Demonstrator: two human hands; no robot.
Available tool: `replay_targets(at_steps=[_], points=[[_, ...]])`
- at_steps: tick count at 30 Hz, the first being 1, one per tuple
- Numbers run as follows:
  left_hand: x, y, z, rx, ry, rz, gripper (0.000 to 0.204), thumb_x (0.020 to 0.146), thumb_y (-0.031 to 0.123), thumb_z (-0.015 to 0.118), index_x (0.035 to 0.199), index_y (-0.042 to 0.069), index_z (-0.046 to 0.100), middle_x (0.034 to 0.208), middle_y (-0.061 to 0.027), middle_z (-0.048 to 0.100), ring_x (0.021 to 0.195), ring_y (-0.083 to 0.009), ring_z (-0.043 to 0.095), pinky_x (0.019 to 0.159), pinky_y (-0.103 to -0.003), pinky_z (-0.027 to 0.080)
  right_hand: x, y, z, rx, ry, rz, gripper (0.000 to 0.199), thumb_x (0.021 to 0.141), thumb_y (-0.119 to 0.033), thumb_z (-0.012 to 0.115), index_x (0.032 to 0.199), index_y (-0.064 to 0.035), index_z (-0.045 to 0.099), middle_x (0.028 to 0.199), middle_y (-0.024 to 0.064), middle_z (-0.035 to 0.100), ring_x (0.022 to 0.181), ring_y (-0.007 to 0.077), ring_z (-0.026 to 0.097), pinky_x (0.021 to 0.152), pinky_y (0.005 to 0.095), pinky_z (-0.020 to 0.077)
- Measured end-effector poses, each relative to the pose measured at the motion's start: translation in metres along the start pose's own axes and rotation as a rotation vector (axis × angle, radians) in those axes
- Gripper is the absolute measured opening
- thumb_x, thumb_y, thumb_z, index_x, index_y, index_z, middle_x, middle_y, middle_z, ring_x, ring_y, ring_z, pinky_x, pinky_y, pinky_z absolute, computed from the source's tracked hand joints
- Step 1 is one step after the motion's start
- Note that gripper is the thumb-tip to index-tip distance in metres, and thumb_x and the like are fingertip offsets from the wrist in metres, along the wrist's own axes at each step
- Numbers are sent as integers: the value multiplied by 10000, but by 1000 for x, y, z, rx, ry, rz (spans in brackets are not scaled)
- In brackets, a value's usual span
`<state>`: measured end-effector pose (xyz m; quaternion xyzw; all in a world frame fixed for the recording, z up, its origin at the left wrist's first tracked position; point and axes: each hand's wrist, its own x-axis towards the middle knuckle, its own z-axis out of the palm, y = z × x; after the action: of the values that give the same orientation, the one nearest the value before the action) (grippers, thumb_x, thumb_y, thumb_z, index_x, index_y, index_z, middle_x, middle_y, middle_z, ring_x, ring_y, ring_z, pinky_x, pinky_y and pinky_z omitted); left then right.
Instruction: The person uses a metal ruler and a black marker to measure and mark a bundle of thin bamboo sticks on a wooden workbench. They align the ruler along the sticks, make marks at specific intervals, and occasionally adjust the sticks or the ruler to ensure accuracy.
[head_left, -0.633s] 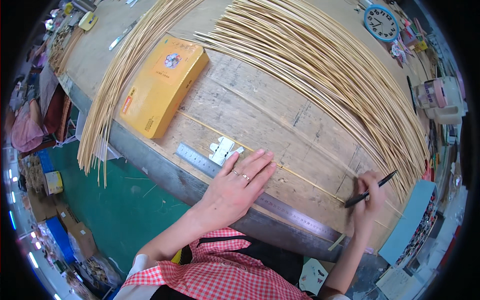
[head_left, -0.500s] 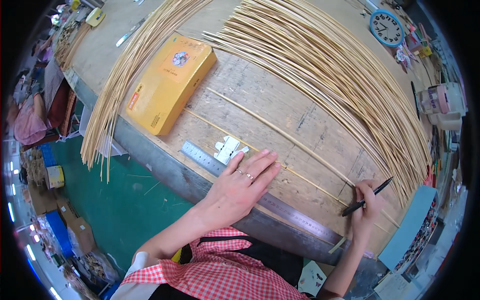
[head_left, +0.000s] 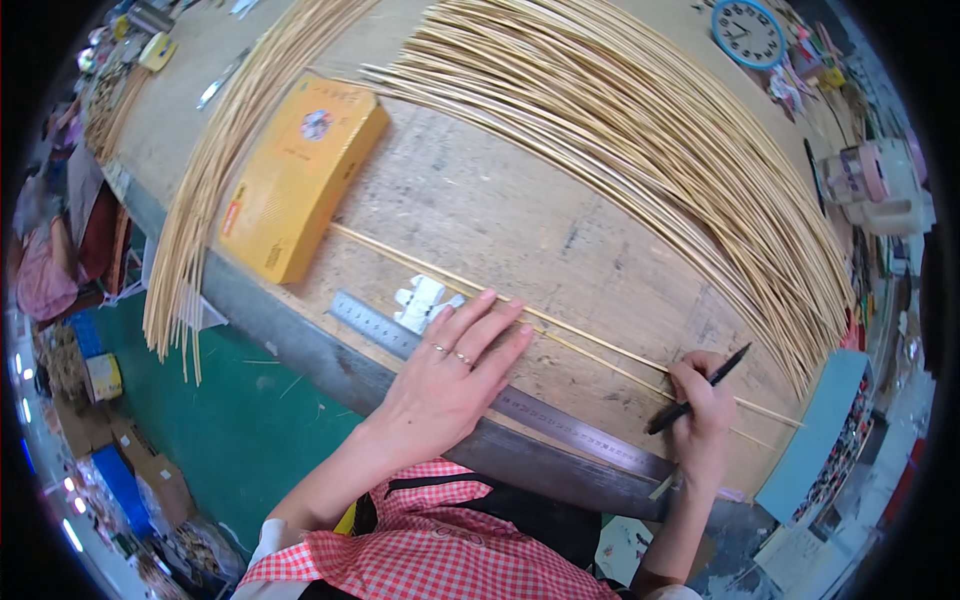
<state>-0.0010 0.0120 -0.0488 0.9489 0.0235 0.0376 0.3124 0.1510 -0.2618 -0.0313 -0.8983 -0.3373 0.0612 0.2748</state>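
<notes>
My left hand (head_left: 455, 370) lies palm down with its fingers stretched out, the fingertips on two thin tan sticks. Behind runs the thicker stick (head_left: 600, 340), its left end at the yellow box (head_left: 300, 185). Nearer to me is the thinner stick (head_left: 600, 358), almost parallel to it. A black pen (head_left: 728, 364) is gripped in my right hand (head_left: 702, 410), whose fingers also touch the thicker stick. Between my hands and the table's front edge lies a metal ruler (head_left: 575, 430), partly covered by my left hand. Beside my left fingers sits a white cut-out piece (head_left: 420, 302).
A broad bundle of sticks (head_left: 620, 140) spreads across the back. Another bundle (head_left: 200, 215) hangs over the table's left front edge. To the right stand a blue-green box (head_left: 815, 435) and clear plastic containers (head_left: 880, 185). A blue clock (head_left: 748, 33) lies at the back right.
The thicker stick has come toward me, closer to the thinner one, and its left end now meets the yellow box. My left fingertips now reach it. The whole view has shifted slightly.
</notes>
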Motion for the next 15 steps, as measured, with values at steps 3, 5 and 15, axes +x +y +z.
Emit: replay_targets(at_steps=[3, 5, 15], points=[[2, 4, -3, 5, -24, -8, 633, 824, 52, 736, 1427, 115, 552, 1532, -115, 449, 1458, -354, 393, 1146, -569, 369, -5, -1, -2, -40, -38, -3, 461, 582, 131, 609, 1013, -24, 666, 960, 158, 616, 875, 353, 632, 762, 421, 513], [2, 3, -1, 22, -26, -9, 629, 827, 48, 734, 1426, 113, 553, 1525, -118, 458, 1455, -350, 402, 1147, -571, 365, -7, -3, -4, -31, -71, 10, 458, 581, 126, 615, 1012, -20, 666, 959, 154, 619, 879, 353, 632, 768, 420, 513], [1, 5, -3, 12, -25, -31, 581, 850, 38, 711, 1410, 91, 564, 1506, -124, 481, 1442, -349, 430, 1138, -582, 362, 61, 1, -9, -25, 165, -24, 213, 752, 116, 639, 928, 7, 591, 945, 165, 584, 860, 367, 588, 731, 427, 470]])
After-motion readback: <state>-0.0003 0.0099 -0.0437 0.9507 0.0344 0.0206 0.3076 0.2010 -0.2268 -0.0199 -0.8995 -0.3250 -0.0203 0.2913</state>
